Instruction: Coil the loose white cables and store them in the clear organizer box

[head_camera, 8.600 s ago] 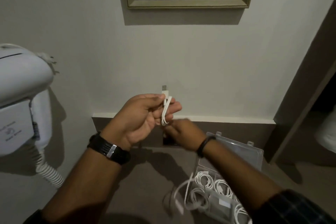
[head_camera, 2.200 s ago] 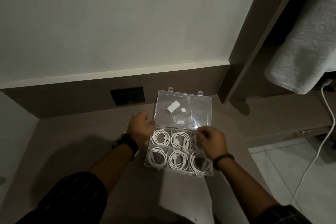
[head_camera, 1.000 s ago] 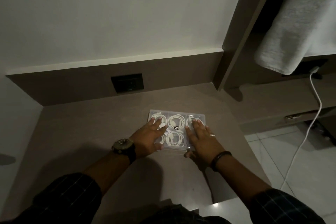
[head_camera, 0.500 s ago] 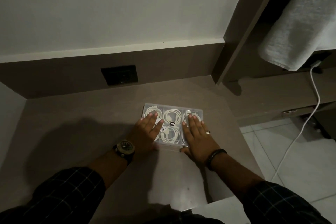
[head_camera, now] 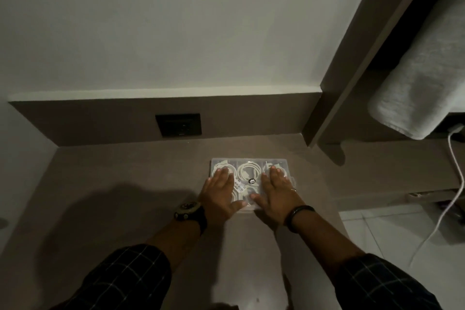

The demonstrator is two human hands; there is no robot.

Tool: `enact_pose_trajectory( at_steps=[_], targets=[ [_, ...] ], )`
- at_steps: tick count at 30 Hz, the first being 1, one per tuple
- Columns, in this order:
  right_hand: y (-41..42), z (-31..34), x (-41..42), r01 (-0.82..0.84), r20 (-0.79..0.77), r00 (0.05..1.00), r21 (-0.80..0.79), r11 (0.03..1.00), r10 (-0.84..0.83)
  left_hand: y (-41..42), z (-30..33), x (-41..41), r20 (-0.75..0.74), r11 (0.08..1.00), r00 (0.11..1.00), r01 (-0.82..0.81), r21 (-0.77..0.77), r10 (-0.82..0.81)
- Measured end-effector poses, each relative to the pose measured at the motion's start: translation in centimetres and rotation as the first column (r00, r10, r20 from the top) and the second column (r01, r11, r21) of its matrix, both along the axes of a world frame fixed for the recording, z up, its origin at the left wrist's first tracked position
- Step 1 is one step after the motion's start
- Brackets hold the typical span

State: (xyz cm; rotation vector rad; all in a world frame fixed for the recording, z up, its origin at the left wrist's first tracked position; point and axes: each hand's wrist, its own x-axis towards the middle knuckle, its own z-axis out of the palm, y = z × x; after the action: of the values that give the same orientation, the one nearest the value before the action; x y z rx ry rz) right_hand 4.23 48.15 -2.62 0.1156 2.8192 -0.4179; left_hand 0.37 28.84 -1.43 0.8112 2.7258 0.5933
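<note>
The clear organizer box [head_camera: 249, 160] lies flat on the brown counter [head_camera: 125, 184] with its lid down. Coiled white cables [head_camera: 249, 170] show through the lid in its compartments. My left hand [head_camera: 220, 194] lies flat on the left part of the lid, fingers spread. My right hand [head_camera: 276, 194] lies flat on the right part, fingers straight. Neither hand grips anything. The near compartments are hidden under my palms.
A black wall socket [head_camera: 178, 125] sits in the brown backsplash behind the box. A grey towel [head_camera: 422, 78] hangs at the upper right. A white cord [head_camera: 453, 184] runs down to the tiled floor at the right. The counter's edge is just right of the box.
The lid stood open 2.2 s ago and is now down. Both hands have stayed flat on it since one second ago, sliding slightly toward me.
</note>
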Motion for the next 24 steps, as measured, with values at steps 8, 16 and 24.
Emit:
enact_pose_trajectory(
  at_steps=[8, 16, 24],
  targets=[
    [4.4, -0.1, -5.8, -0.089, 0.024, 0.996, 0.008, 0.996, 0.088, 3.6, -0.1, -5.8, 0.128, 0.968, 0.99, 0.084, -0.235, -0.055],
    [7.0, -0.5, -10.9, -0.115, -0.025, 0.993, 0.04, 0.993, 0.116, 7.1, 0.7, -11.2, 0.126, 0.976, 0.992, 0.043, -0.215, -0.016],
    [6.5, 2.0, -10.5, -0.107, 0.036, 0.994, 0.049, 0.993, 0.105, 6.1, 2.2, -10.8, 0.088, 0.969, 0.996, 0.043, -0.242, -0.023]
  ],
)
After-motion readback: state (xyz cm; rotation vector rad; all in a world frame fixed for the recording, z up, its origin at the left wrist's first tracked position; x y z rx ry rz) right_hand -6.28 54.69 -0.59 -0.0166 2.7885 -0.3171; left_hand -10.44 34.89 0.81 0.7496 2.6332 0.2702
